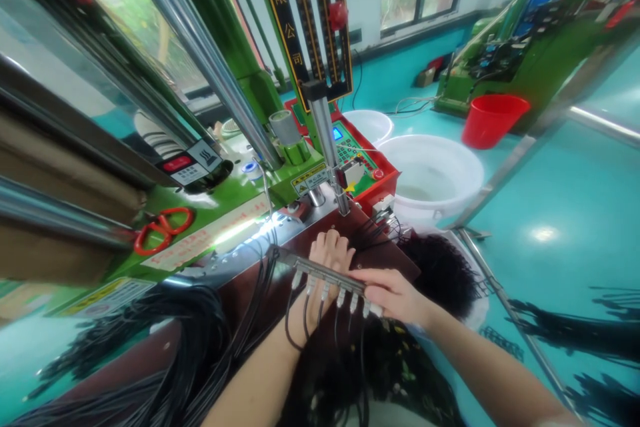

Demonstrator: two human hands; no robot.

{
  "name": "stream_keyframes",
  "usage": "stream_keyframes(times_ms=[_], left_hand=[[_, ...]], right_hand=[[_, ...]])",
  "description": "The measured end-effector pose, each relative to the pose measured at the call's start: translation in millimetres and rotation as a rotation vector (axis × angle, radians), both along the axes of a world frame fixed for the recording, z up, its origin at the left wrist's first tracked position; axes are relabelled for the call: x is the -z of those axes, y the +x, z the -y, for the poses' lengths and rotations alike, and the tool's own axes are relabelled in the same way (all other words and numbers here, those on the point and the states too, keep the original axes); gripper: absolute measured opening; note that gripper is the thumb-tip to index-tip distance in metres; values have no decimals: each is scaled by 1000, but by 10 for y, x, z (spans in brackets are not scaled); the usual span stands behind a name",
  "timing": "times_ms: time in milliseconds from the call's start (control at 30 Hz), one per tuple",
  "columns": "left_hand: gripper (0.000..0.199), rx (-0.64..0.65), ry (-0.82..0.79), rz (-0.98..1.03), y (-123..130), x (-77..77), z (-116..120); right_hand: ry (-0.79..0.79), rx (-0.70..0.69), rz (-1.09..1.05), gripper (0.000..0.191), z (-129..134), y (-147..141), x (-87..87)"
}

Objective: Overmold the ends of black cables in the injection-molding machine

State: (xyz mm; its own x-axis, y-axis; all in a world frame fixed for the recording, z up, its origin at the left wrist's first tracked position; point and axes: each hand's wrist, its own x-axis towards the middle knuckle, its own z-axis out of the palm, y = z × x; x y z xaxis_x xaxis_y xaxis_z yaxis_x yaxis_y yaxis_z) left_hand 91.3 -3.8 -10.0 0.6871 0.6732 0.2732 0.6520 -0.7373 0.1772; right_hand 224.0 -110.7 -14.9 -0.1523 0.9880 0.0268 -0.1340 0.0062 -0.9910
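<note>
My left hand is closed around a long metal bar that carries several white connectors, each with a thin black cable hanging down. My right hand grips the bar's right end, fingers laid over the connectors there. Both hands hold the bar just above a dark red-brown work surface in front of a green moulding machine. The loose cables drape over my left wrist.
Thick bundles of black cables lie left and below. Red-handled scissors rest on the machine ledge. A red control panel, two white tubs, a red bucket and a metal frame rail stand right.
</note>
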Motion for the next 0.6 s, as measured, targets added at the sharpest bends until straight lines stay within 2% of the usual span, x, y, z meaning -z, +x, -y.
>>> stream_keyframes(times_ms=[100,200,333,467,600], left_hand=[[28,37,109,-14,-188,29,-15],[31,37,184,-26,-531,15,62],[32,-7,146,-44,-1010,-116,310],[28,13,-10,105,-1353,-249,547],[20,-57,-127,338,-1562,-287,590]], right_hand=[[-185,22,-125,51,-17,-39,-51],[-333,84,-174,55,-56,-61,-127],[-453,132,-110,50,-149,-15,-223],[-450,-35,186,53,-332,104,-282],[-327,-248,517,45,-632,187,-381]])
